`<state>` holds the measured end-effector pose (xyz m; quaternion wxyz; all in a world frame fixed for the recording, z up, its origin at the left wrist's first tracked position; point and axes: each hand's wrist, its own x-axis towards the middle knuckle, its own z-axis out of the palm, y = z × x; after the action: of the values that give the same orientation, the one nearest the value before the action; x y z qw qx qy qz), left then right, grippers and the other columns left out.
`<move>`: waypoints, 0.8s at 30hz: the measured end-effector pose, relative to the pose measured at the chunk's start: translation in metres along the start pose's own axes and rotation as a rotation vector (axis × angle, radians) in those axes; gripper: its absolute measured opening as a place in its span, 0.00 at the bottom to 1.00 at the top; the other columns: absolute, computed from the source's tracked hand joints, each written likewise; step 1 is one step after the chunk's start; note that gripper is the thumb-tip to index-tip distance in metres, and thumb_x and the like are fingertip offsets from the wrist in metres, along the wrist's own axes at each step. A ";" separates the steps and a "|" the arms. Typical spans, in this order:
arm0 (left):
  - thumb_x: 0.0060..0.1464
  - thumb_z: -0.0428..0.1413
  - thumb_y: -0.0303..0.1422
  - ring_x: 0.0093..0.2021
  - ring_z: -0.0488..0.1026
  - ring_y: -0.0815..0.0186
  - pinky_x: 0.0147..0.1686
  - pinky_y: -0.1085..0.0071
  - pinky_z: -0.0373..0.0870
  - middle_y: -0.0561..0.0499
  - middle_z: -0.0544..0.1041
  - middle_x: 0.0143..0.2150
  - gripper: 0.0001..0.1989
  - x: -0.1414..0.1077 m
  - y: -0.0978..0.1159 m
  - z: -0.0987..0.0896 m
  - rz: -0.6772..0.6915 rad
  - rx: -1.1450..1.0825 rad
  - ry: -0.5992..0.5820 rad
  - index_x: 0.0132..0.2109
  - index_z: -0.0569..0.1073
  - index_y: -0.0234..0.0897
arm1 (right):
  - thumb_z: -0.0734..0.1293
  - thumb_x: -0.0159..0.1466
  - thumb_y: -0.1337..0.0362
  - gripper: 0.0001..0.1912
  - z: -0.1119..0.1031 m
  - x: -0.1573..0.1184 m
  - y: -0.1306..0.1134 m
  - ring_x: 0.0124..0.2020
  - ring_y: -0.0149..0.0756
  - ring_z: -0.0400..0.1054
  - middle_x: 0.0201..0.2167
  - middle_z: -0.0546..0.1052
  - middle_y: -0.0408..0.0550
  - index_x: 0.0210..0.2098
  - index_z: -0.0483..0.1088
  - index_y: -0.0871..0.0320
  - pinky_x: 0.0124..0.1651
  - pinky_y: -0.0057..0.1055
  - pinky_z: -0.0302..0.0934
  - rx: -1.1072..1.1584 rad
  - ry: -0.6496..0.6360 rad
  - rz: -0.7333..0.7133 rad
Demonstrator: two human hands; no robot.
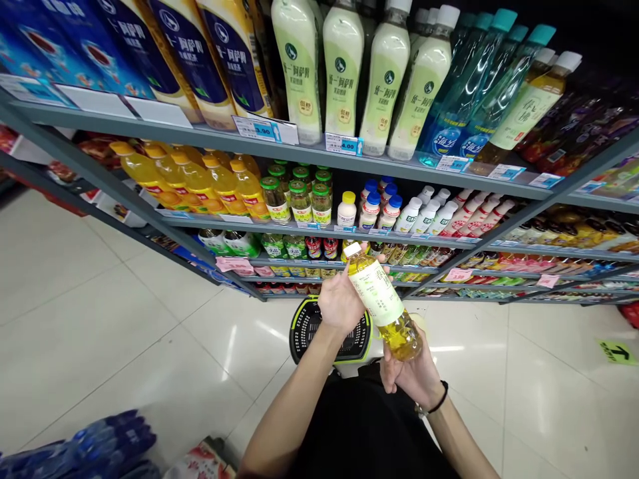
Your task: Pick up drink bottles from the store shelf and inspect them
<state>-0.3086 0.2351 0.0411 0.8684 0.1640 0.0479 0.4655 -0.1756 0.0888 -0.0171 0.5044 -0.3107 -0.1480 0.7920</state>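
A clear bottle of yellow liquid (379, 296) with a pale green label and white cap is tilted in front of me, cap toward the shelves. My left hand (342, 299) is closed round its neck end, with fingertips showing behind the cap. Under the bottle's base, my right hand (412, 369) supports it with curled fingers. A black band circles the right wrist. Below the hands stands a black basket (299, 330) with a lime-green rim, partly hidden by my left forearm.
Shelves (200, 136) of bottled drinks stretch across the front. Blue wrapped packs (94, 442) lie on the floor at lower left, beside a red and white package (202, 460). A green arrow sticker (618, 352) marks the tiled floor at right.
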 end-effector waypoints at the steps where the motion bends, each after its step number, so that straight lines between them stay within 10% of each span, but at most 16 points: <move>1: 0.52 0.60 0.48 0.66 0.69 0.38 0.67 0.38 0.61 0.39 0.73 0.66 0.40 0.000 0.001 0.000 0.008 0.005 0.002 0.70 0.65 0.42 | 0.53 0.65 0.27 0.45 0.000 0.000 -0.002 0.21 0.41 0.75 0.19 0.78 0.55 0.32 0.76 0.64 0.22 0.27 0.60 -0.019 -0.004 0.015; 12: 0.47 0.64 0.47 0.37 0.73 0.63 0.43 0.64 0.74 0.48 0.76 0.36 0.23 0.004 0.004 -0.002 0.059 -0.028 0.095 0.47 0.78 0.37 | 0.71 0.65 0.41 0.30 -0.012 -0.002 0.002 0.29 0.40 0.76 0.39 0.83 0.53 0.56 0.75 0.57 0.33 0.36 0.72 -0.549 0.229 -0.418; 18: 0.47 0.66 0.41 0.34 0.70 0.67 0.41 0.69 0.70 0.51 0.73 0.35 0.17 0.007 0.002 -0.005 0.092 0.005 0.120 0.41 0.76 0.37 | 0.79 0.60 0.54 0.28 -0.027 -0.007 0.001 0.52 0.49 0.76 0.52 0.79 0.57 0.56 0.72 0.56 0.52 0.43 0.74 -1.014 0.460 -0.774; 24: 0.48 0.67 0.37 0.35 0.71 0.67 0.43 0.69 0.71 0.52 0.73 0.34 0.14 0.007 -0.003 -0.009 0.073 -0.010 0.071 0.40 0.76 0.37 | 0.78 0.61 0.67 0.33 -0.024 -0.014 -0.017 0.54 0.52 0.73 0.52 0.77 0.58 0.63 0.67 0.55 0.51 0.51 0.74 -1.576 0.523 -1.205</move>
<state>-0.3042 0.2414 0.0323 0.8493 0.1445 0.0703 0.5028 -0.1438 0.0817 -0.0213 0.4873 -0.5908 -0.6430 -0.0078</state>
